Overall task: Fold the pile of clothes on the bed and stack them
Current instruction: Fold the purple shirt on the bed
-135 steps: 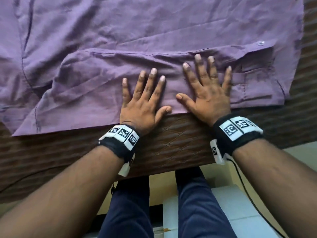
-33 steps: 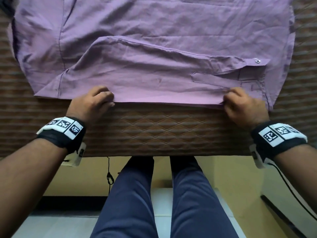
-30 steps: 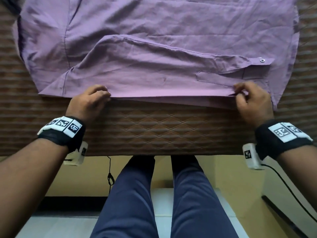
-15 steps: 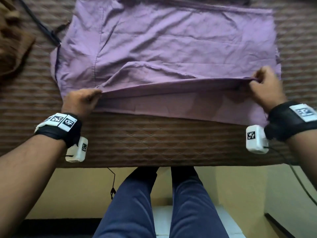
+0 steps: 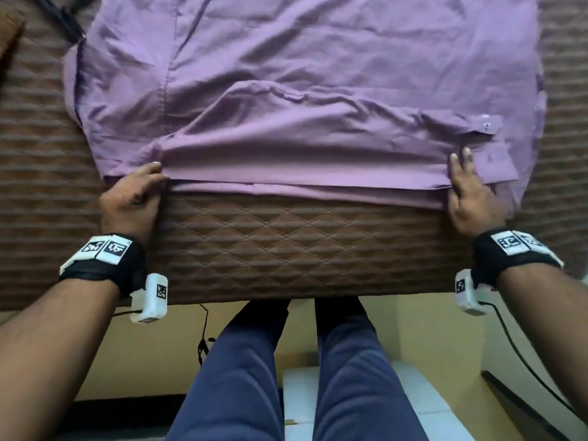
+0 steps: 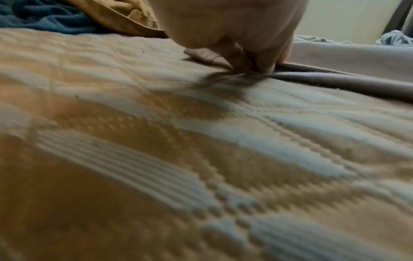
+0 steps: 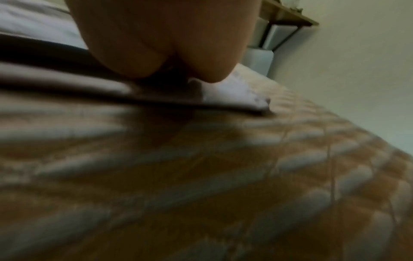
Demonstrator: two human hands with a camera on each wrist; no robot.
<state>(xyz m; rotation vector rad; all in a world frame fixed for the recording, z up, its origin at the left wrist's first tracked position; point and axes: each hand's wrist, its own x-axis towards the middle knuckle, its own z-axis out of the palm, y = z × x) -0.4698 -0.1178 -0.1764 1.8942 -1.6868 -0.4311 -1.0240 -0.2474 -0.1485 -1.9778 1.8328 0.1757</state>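
Observation:
A purple button-up shirt lies spread on the brown quilted bed, its sleeve laid across it and its near edge folded into a long band. My left hand pinches the left end of that band between thumb and curled fingers. The left wrist view shows the same pinch on the fabric down at the bed surface. My right hand rests on the band's right end by the buttoned cuff, its fingers straight on the cloth. The right wrist view is blurred; there the shirt edge runs under my palm.
A tan garment and a blue one lie beyond the shirt at the left. A black strap crosses the bed's far left. The mattress edge is just before my legs. A shelf stands by the wall on the right.
Half a second ago both hands held the fold raised. Now it lies flat near the bed's front edge, and my right hand's fingers have straightened onto the cloth.

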